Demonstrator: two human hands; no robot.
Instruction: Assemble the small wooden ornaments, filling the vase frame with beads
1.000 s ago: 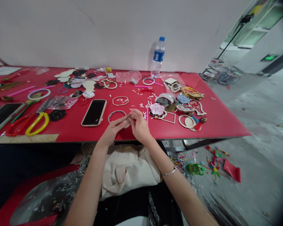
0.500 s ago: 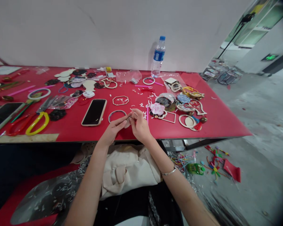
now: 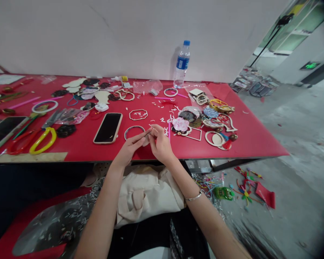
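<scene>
Head view is looking down at 2 bare hands, the left hand [image 3: 129, 151] and right hand [image 3: 161, 145], which are meeting just above the near edge of a red table [image 3: 255, 138]. Their fingertips are pinching a small pale piece [image 3: 146, 141] between them, though it is probably too small and blurred to name surely. A silver bracelet [image 3: 193, 198] is circling the right wrist. A thin metal hoop [image 3: 127, 133] is lying just beyond the left hand, with a smartphone [image 3: 108, 128] farther left. A pink straw [image 3: 169, 130] is lying just beyond the right hand, beside scattered white offcuts [image 3: 162, 120]. A cream cloth bag [image 3: 148, 198] is sitting below the table edge, under the forearms.
</scene>
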